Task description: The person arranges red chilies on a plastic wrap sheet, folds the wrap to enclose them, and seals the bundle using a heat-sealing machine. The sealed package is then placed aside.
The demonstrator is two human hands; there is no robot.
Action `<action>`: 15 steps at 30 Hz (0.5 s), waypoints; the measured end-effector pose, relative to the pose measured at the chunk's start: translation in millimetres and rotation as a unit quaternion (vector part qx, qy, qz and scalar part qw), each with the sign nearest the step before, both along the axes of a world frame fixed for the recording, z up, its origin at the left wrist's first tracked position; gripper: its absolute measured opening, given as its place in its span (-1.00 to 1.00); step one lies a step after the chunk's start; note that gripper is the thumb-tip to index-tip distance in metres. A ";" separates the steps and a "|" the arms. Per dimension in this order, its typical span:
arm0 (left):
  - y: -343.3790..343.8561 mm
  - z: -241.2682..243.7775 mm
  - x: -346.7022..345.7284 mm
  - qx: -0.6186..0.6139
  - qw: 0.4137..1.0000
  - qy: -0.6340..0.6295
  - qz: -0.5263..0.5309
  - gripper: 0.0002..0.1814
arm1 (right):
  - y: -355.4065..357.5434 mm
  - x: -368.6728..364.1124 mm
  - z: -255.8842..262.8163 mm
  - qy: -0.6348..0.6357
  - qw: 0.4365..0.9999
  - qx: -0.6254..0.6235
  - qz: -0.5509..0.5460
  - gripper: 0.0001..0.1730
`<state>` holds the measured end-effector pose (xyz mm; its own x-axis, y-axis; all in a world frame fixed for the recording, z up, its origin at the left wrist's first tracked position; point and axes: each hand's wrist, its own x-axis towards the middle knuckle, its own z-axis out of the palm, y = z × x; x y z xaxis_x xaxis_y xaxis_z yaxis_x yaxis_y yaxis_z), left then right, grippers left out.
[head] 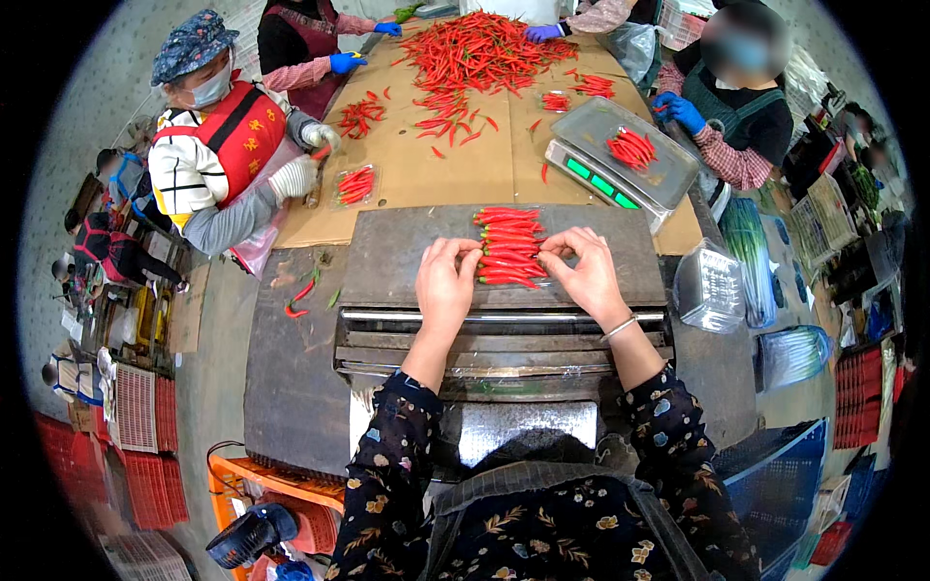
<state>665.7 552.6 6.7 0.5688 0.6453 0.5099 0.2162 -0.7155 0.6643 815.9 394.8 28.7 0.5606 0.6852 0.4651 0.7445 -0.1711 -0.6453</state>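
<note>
A neat row of red chili peppers [510,248] lies on the dark plate [392,240] of a film wrapping machine, with clear plastic showing at its edges. My left hand [446,277] grips the left side of this pack, thumb against forefinger by the green stem ends. At the opposite side my right hand [583,272] holds the edge near the pepper tips; a bracelet circles that wrist. Below my hands run the machine's shiny metal roller [501,317] and worn bars. Whatever tray is under the peppers is mostly hidden.
Beyond is a large chili pile [479,54] on cardboard [530,163]. A digital scale [617,160] bearing chilies stands right of it. A filled tray [356,185] sits left, near a gloved co-worker [225,145]. Stacked clear trays [710,287] and bagged green onions [748,254] are at right.
</note>
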 end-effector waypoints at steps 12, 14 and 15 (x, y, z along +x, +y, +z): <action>-3.0 8.1 -6.0 -0.046 0.996 -0.063 -0.032 -0.76 | -2.6 -1.2 -1.1 0.000 0.999 0.028 0.016 -0.88; -4.0 6.6 -5.2 -0.041 0.997 -0.056 -0.032 -0.75 | -3.6 -0.8 -0.7 -0.003 1.000 0.022 0.013 -0.88; -3.1 5.1 -5.5 -0.038 0.997 -0.053 -0.032 -0.75 | -3.7 -0.9 -0.6 -0.004 1.000 0.020 0.013 -0.88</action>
<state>660.2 549.5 11.7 0.5554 0.6490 0.5200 0.0987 -0.6723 0.7337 815.0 391.0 28.1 0.5394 0.6801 0.4964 0.7537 -0.1270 -0.6449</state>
